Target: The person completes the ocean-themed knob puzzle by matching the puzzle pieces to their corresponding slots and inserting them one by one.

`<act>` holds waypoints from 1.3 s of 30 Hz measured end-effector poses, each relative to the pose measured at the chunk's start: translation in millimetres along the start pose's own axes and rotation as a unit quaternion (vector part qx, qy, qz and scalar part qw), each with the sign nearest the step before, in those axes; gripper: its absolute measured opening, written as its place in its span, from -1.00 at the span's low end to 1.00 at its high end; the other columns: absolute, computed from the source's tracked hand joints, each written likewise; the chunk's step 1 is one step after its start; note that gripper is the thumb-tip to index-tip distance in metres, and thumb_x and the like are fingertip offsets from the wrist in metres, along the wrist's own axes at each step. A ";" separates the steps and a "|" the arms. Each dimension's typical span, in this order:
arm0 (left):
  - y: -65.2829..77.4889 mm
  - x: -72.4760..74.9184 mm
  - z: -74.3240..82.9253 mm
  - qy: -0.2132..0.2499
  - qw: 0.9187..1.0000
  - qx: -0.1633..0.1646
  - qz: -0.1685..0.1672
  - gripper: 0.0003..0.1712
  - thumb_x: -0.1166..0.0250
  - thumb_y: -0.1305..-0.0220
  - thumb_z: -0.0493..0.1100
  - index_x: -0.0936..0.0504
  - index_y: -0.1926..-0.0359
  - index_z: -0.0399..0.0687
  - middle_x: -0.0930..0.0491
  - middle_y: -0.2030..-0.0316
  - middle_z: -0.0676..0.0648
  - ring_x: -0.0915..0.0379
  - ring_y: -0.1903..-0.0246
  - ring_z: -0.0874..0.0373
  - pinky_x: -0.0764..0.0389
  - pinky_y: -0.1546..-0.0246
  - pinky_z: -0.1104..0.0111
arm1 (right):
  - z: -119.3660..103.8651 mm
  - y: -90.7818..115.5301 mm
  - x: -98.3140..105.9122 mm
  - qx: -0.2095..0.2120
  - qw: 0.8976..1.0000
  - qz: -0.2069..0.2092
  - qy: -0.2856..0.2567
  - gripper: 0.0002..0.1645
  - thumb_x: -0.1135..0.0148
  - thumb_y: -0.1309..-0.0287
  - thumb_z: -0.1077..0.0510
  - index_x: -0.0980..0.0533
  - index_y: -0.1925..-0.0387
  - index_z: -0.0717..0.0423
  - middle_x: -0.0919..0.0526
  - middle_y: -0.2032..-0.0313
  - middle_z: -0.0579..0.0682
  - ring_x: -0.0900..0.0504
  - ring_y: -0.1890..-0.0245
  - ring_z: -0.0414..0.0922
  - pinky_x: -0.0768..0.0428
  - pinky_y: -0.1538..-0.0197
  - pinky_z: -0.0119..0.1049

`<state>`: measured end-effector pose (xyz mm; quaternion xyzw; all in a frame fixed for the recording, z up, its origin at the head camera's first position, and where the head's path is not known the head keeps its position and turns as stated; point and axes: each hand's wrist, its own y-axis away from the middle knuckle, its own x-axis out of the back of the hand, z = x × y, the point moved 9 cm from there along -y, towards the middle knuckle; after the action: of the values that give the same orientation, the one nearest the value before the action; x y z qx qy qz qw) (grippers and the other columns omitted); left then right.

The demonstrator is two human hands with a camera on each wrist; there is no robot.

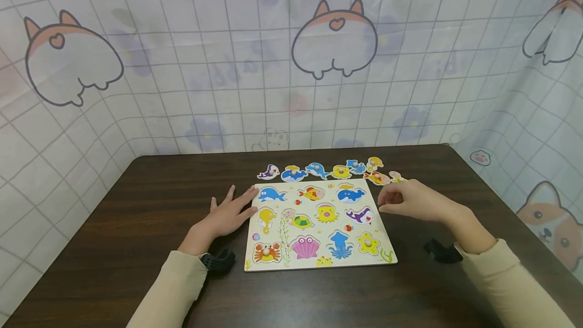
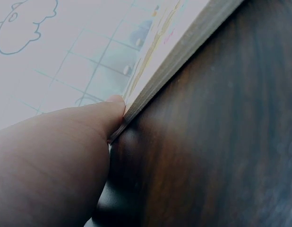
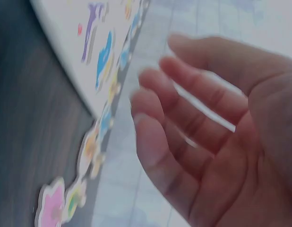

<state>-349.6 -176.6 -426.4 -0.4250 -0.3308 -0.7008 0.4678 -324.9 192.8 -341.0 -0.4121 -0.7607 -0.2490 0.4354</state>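
A wooden sea-animal puzzle board (image 1: pixel 298 265) lies on the dark table. A knobbed crab piece (image 1: pixel 273 254) and starfish piece (image 1: pixel 368 243) sit in its bottom row. My left hand (image 1: pixel 226 217) rests flat with spread fingers against the board's left edge. In the left wrist view the thumb touches the board's side (image 2: pixel 158 90). Just right of the board hovers my right hand (image 1: pixel 416 201), its fingers loosely bent. The right wrist view shows nothing between those fingers. Near it lie a red-and-yellow fish piece (image 1: pixel 377 178) and a turtle piece (image 1: pixel 395 176), partly hidden by the hand.
Behind the board is a row of loose knobbed pieces, among them a purple whale (image 1: pixel 268 172), a dolphin (image 1: pixel 317 170) and an octopus (image 1: pixel 340 172). A pink piece (image 3: pixel 51 205) lies beside the turtle in the right wrist view. A patterned curtain (image 1: pixel 255 90) hangs behind the table.
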 end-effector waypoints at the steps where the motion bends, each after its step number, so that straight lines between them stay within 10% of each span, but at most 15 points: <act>1: -0.1 -0.1 -0.3 0.000 1.000 0.000 0.001 -0.26 0.11 -0.33 0.32 0.05 -0.45 0.29 0.07 -0.41 0.08 0.49 -0.38 -0.17 0.49 -0.08 -0.35 | 3.8 -0.5 1.0 0.002 1.000 -0.003 -0.006 -0.89 -0.32 -0.08 0.07 -0.56 0.33 -0.08 -0.56 0.44 -0.18 -0.50 0.43 -0.16 -0.53 0.35 -0.30; 16: -1.6 -0.3 -0.3 -0.005 1.000 -0.005 0.005 -0.25 0.12 -0.32 0.33 0.04 -0.45 0.28 0.07 -0.42 0.09 0.48 -0.38 -0.17 0.47 -0.08 -0.35 | 81.7 -1.6 15.5 -0.068 0.996 0.044 -0.041 -0.70 -0.30 -0.10 0.13 -0.58 0.15 0.22 -0.60 0.41 -0.03 -0.56 0.46 -0.10 -0.55 0.39 -0.29; 39: 1.1 2.7 3.4 0.002 1.000 -0.002 -0.002 -0.28 0.09 -0.36 0.26 0.05 -0.45 0.27 0.08 -0.42 0.07 0.49 -0.38 -0.17 0.50 -0.09 -0.34 | 130.5 -4.8 11.5 -0.124 0.990 0.013 -0.062 -0.76 -0.13 -0.08 0.32 -0.57 0.19 0.33 -0.50 0.56 -0.06 -0.45 0.57 -0.14 -0.48 0.50 -0.26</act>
<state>-348.2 -175.1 -422.4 -0.4235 -0.3296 -0.7034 0.4661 -391.8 291.1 -395.9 -0.4877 -0.7441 -0.3092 0.3360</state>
